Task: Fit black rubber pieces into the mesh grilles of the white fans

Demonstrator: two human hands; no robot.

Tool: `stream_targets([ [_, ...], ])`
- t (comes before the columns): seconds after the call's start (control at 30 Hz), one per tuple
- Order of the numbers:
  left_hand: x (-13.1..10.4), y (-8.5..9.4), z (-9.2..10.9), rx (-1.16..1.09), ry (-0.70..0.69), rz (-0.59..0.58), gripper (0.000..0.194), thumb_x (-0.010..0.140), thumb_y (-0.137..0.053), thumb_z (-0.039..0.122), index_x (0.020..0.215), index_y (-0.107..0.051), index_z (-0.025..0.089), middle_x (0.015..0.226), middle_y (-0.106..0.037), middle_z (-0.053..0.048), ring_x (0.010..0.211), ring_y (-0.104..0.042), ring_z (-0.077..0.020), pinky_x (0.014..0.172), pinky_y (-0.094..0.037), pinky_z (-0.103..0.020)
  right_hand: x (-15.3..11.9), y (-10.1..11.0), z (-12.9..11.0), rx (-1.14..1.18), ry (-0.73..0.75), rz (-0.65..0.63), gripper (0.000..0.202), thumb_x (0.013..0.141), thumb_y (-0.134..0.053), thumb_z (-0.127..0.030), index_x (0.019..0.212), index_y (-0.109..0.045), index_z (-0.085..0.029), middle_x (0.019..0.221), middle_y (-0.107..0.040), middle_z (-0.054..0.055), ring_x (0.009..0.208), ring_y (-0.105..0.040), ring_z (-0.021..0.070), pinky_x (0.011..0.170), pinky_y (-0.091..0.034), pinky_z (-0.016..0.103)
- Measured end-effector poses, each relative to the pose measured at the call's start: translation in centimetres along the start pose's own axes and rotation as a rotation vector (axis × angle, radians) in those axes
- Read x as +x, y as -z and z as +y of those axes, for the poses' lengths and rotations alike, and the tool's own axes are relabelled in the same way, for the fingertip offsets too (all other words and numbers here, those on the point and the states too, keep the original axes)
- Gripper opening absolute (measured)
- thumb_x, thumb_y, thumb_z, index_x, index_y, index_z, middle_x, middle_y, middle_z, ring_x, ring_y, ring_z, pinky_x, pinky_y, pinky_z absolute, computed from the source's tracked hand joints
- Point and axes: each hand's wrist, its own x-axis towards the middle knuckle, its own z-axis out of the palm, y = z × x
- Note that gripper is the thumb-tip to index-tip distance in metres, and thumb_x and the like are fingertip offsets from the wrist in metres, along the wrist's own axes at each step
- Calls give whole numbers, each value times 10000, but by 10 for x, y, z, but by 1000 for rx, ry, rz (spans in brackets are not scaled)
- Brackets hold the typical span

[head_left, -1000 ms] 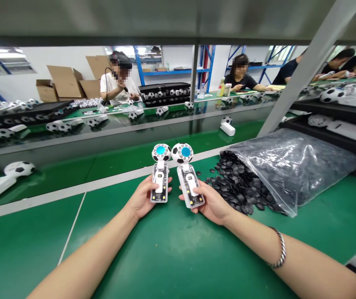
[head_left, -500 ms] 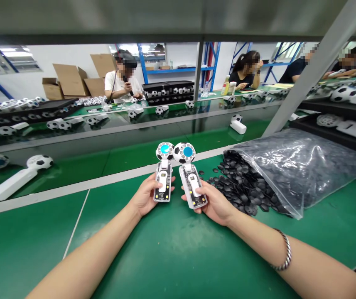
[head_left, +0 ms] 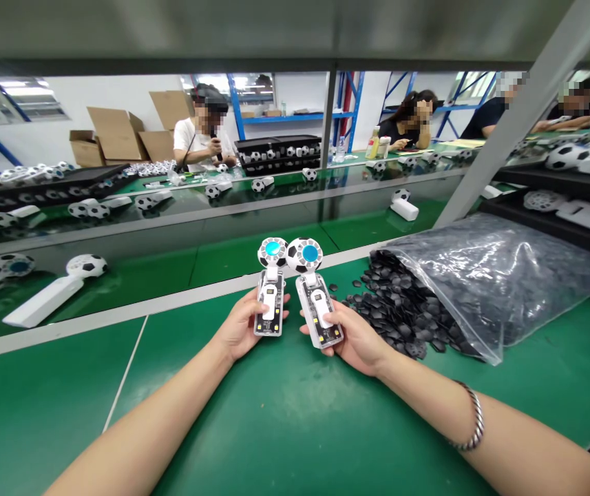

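- The left hand [head_left: 241, 325] grasps the left device [head_left: 271, 292] by its handle, thumb on the white front piece, fingers curled behind.
- The right hand [head_left: 359, 339] grips the right device [head_left: 317, 299] likewise; both devices are held up above the near green table [head_left: 274, 427], their ball-shaped heads side by side.
- Each looks light and stiff, probably plastic; the smooth casing may be slippery, the narrow neck fragile.
- The handle's side edges seem the safest hold, clear of neck and head.
- To the right, black pieces [head_left: 403, 315] lie at the mouth of a clear bag [head_left: 522, 275].
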Motion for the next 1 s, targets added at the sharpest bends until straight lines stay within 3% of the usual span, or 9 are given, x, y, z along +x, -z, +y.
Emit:
stream_targets([
  [0.4,1,0,-1,-17,4,4,442,658,-566,65,1091,-537,147,1149,-568,-103,1120,-487,-303,863,-498,-409,-2,-2,-2,-4,-20,23,259,764,-534,-222,1019,-548,-179,941,-616,89,818,-614,215,380,-375,179],
  [0.87,2,-1,0,-98,29,66,427,675,-550,48,1089,-541,148,1152,-572,-88,1051,-547,-268,848,-511,-382,-2,1,-1,37,-17,68,269,791,-553,-221,1055,-530,-171,1004,-603,100,869,-611,231,368,-378,178],
  [1.0,6,1,-3,-131,29,101,310,723,-593,116,1031,-566,133,1105,-592,-100,1009,-572,-238,791,-530,-330,-4,-1,-1,33,-4,54,298,820,-566,-244,1108,-521,-179,1029,-604,108,893,-601,228,397,-387,178],
])
